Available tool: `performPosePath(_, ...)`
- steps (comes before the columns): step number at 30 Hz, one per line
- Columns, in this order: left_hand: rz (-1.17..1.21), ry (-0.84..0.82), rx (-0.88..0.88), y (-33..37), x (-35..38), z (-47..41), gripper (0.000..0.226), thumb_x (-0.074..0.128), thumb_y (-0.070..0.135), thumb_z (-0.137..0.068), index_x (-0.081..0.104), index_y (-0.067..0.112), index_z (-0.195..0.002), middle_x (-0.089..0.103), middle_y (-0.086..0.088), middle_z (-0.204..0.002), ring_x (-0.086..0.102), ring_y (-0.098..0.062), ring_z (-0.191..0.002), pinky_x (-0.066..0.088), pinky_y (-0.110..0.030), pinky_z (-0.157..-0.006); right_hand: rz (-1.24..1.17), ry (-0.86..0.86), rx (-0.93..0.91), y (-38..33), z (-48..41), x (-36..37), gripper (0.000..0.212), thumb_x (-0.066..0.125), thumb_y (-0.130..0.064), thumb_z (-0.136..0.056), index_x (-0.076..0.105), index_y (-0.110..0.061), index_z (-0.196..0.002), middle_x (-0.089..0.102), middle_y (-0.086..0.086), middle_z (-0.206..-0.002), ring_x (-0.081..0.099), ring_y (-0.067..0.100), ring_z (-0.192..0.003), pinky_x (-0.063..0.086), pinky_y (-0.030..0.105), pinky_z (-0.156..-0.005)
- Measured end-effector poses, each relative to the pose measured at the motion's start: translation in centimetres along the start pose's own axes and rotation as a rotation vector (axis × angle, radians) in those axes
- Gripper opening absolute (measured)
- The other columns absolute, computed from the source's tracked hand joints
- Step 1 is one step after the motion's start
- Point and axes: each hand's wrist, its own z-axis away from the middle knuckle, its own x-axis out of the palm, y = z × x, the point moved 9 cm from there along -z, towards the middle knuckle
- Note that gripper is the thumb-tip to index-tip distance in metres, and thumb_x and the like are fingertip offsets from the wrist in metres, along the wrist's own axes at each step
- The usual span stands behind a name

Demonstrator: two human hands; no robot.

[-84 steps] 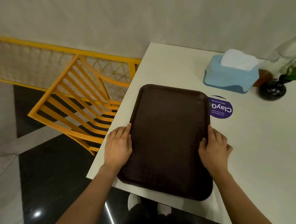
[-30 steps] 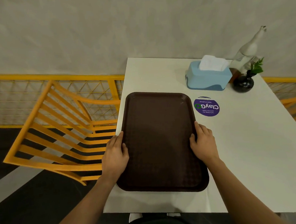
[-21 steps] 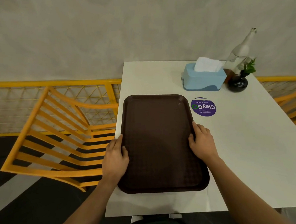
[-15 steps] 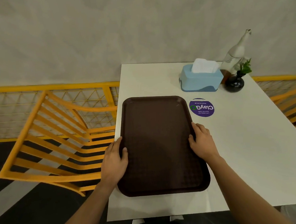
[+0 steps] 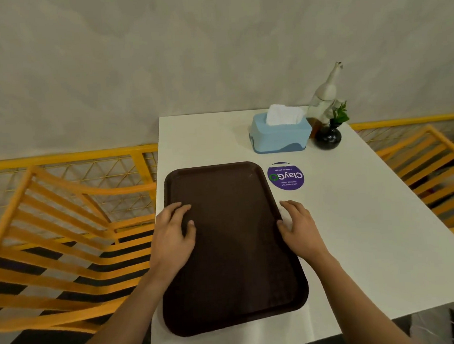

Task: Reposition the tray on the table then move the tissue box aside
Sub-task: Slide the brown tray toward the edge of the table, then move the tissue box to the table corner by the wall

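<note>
A dark brown tray (image 5: 235, 255) lies flat along the left side of the white table (image 5: 368, 230), its long side running away from me. My left hand (image 5: 172, 235) lies flat over the tray's left rim, fingers spread on its surface. My right hand (image 5: 299, 226) rests on the table against the right rim with fingers apart, gripping nothing. The light blue tissue box (image 5: 279, 137), with white tissue sticking out, stands beyond the tray's far right corner, apart from it.
A round purple sticker (image 5: 286, 177) sits on the table between tray and tissue box. A black vase with a green sprig (image 5: 328, 137) and a pale bottle (image 5: 324, 95) stand right of the box. Yellow chairs flank the table on the left (image 5: 66, 233) and right (image 5: 431, 171).
The tray has been turned square to the table and set further onto it. Both hands have loosened from the rims; the left now lies flat on the tray.
</note>
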Motion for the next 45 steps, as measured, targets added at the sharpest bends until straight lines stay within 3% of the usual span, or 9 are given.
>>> performPosePath(8, 0.138, -0.005, 0.093, 9.3, 4.2, -7.4, 0.045, 0.059, 0.034, -0.095, 0.052, 0.027, -0.139, 0.05, 0.006, -0.141, 0.042, -0.013, -0.133, 0.038, -0.027, -0.1, -0.046, 0.102, -0.02, 1.5, -6.2, -5.2, 0.059, 0.071, -0.022, -0.094, 0.047, -0.016, -0.148, 0.048, 0.005, -0.148, 0.047, 0.024, -0.132, 0.048, 0.032, -0.1)
performPosePath(12, 0.197, -0.027, 0.087, 13.4, 7.2, -11.7, 0.051, 0.06, 0.037, -0.095, 0.049, 0.026, -0.143, 0.049, 0.004, -0.142, 0.046, -0.014, -0.133, 0.043, -0.03, -0.103, -0.052, 0.137, -0.044, 3.0, -11.6, -8.3, 0.06, 0.07, -0.026, -0.095, 0.044, -0.018, -0.149, 0.045, 0.005, -0.151, 0.046, 0.022, -0.134, 0.038, 0.021, -0.093)
performPosePath(22, 0.223, -0.076, 0.008, 18.4, 15.8, -21.2, 0.102, 0.07, 0.059, -0.084, 0.015, 0.021, -0.16, 0.022, -0.003, -0.166, 0.025, -0.021, -0.151, 0.033, -0.038, -0.115, -0.211, 0.144, -0.188, 5.8, -25.0, -12.1, 0.072, 0.062, -0.054, -0.093, 0.02, -0.042, -0.15, 0.033, -0.001, -0.159, 0.033, 0.023, -0.145, 0.031, 0.039, -0.112)
performPosePath(25, 0.289, -0.107, -0.087, 18.2, 18.3, -23.2, 0.117, 0.076, 0.062, -0.076, 0.007, 0.022, -0.161, 0.015, -0.003, -0.168, 0.02, -0.023, -0.153, 0.029, -0.042, -0.118, -0.293, 0.09, -0.139, 7.4, -27.4, -10.6, 0.094, 0.062, -0.069, -0.085, 0.013, -0.034, -0.157, 0.03, 0.0, -0.161, 0.032, 0.023, -0.146, 0.032, 0.04, -0.114)
performPosePath(30, 0.42, -0.187, -0.247, 16.4, 22.1, -25.6, 0.132, 0.09, 0.047, -0.067, 0.003, 0.018, -0.161, 0.019, -0.007, -0.165, 0.023, -0.025, -0.15, 0.026, -0.038, -0.115, -0.416, 0.044, -0.194, 8.2, -29.2, -8.3, 0.088, 0.076, -0.047, -0.085, 0.023, -0.032, -0.154, 0.044, -0.005, -0.149, 0.042, 0.016, -0.137, 0.043, 0.044, -0.111)
performPosePath(34, 0.488, -0.206, -0.233, 15.7, 23.8, -26.4, 0.108, 0.092, 0.038, -0.067, 0.029, 0.025, -0.154, 0.049, 0.005, -0.143, 0.046, -0.023, -0.136, 0.046, -0.031, -0.102, -0.48, 0.036, -0.209, 9.5, -29.9, -7.0, 0.095, 0.08, -0.041, -0.085, 0.017, -0.034, -0.156, 0.045, -0.011, -0.148, 0.043, 0.007, -0.137, 0.041, 0.024, -0.108)
performPosePath(37, 0.546, -0.148, -0.203, 15.8, 24.0, -26.6, 0.086, 0.089, 0.031, -0.073, 0.041, 0.031, -0.144, 0.056, 0.021, -0.118, 0.056, -0.012, -0.114, 0.044, -0.009, -0.08, -0.455, 0.021, -0.109, 11.1, -30.4, -6.0, 0.11, 0.077, -0.049, -0.085, 0.001, -0.026, -0.161, 0.035, -0.004, -0.16, 0.036, 0.018, -0.145, 0.038, 0.038, -0.115)
performPosePath(42, 0.569, -0.111, -0.152, 16.4, 23.9, -26.9, 0.077, 0.086, 0.029, -0.077, 0.045, 0.03, -0.143, 0.061, 0.01, -0.129, 0.057, -0.012, -0.115, 0.049, -0.021, -0.09, -0.478, 0.066, -0.118, 11.0, -30.6, -6.4, 0.088, 0.077, -0.042, -0.086, 0.02, -0.037, -0.153, 0.047, -0.007, -0.147, 0.048, 0.013, -0.131, 0.045, 0.032, -0.103)
performPosePath(45, 0.556, -0.117, -0.143, 16.3, 23.5, -27.0, 0.075, 0.086, 0.028, -0.078, 0.046, 0.031, -0.141, 0.061, 0.012, -0.127, 0.057, -0.009, -0.113, 0.047, -0.012, -0.086, -0.464, 0.067, -0.118, 10.7, -30.6, -6.4, 0.087, 0.078, -0.04, -0.086, 0.022, -0.036, -0.152, 0.049, -0.004, -0.144, 0.05, 0.017, -0.13, 0.048, 0.034, -0.102)
